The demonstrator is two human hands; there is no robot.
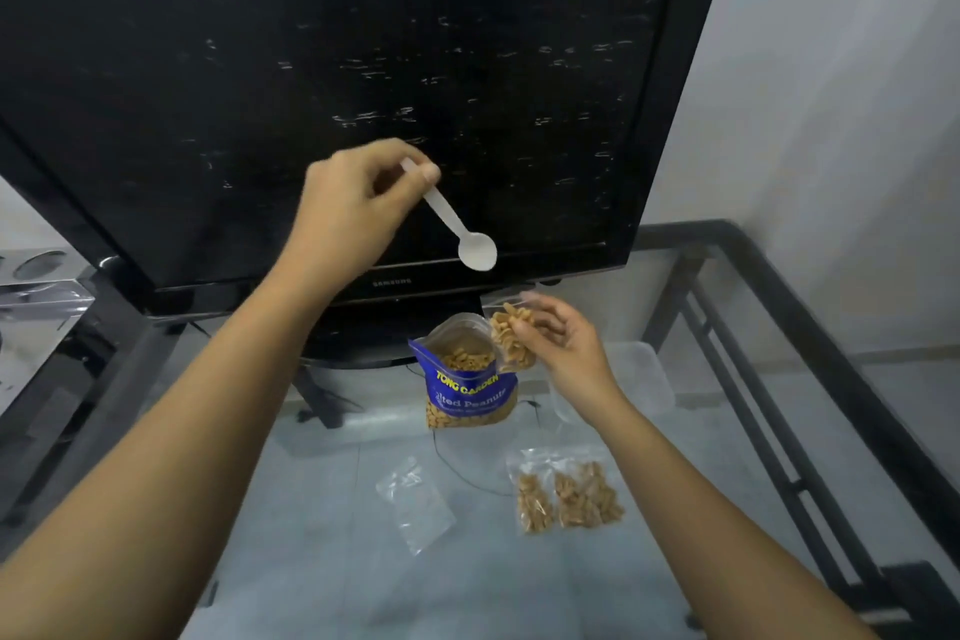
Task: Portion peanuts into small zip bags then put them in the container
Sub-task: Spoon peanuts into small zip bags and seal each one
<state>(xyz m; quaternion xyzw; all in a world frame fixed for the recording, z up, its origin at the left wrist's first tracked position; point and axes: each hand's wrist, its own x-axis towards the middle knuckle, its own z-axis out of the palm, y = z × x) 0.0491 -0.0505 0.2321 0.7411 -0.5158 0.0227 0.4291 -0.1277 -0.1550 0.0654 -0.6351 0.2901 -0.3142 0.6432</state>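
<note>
My left hand (353, 203) pinches the handle end of a white plastic spoon (457, 229), raised in front of the TV; the bowl looks empty. My right hand (566, 343) holds a small clear zip bag (511, 338) partly filled with peanuts, just above and to the right of the open blue peanut packet (467, 390) standing on the glass table. Two filled small bags (569, 496) lie on the table at the near right. An empty small zip bag (415, 504) lies left of them. A clear plastic container (644, 379) sits behind my right wrist, partly hidden.
A large black TV (363, 68) stands at the back of the glass table (311, 561). The table's dark metal frame (779, 327) runs along the right side. A white wall lies to the right. A shiny box (36, 296) sits at the far left.
</note>
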